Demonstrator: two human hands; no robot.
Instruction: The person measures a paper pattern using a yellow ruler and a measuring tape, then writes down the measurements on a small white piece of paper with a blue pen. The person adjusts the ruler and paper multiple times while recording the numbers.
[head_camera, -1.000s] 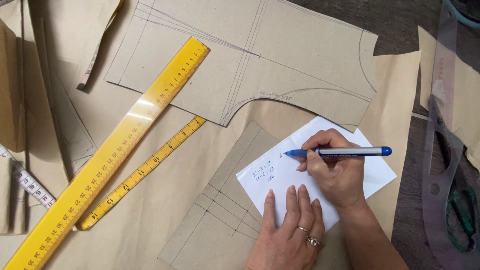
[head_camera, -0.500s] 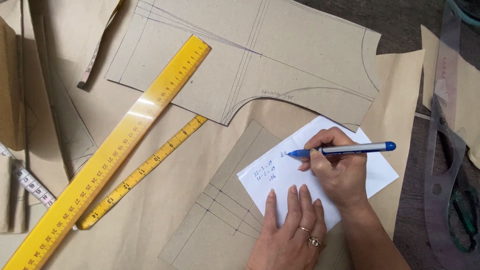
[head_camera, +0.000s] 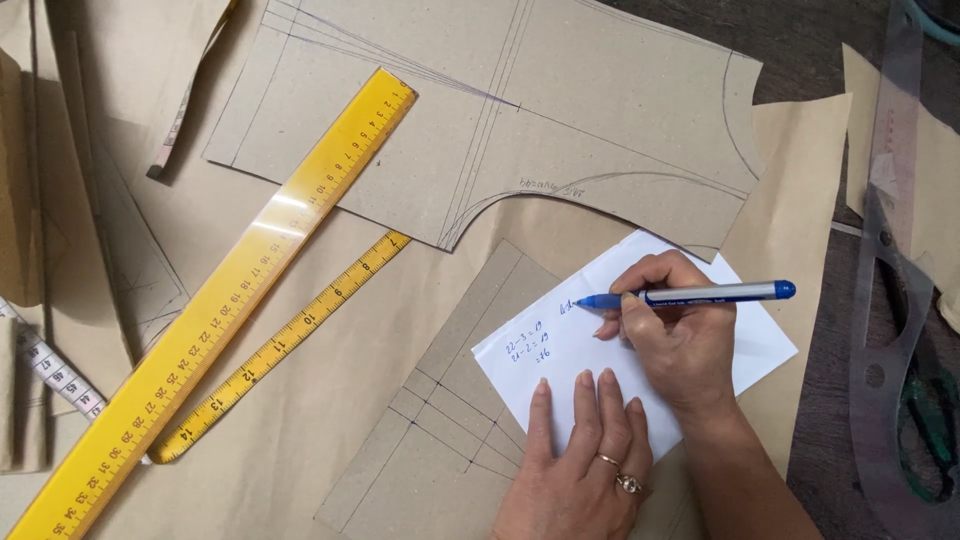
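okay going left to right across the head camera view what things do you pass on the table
White tape measure → wide yellow ruler → narrow yellow ruler → left hand → right hand holding a blue pen over white paper → clear curve ruler.

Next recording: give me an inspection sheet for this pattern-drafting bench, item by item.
Surface: brown pattern paper covers a dark table.
Job's things: white note sheet with blue figures; blue pen.
Clutter: wide yellow ruler, narrow yellow ruler, cut cardboard pattern, clear curve template, white tape measure.
Grippers: right hand grips the pen, tip on the sheet; left hand lies flat on the sheet, two rings.
Cables: nothing seen.
Surroundings: nothing seen.
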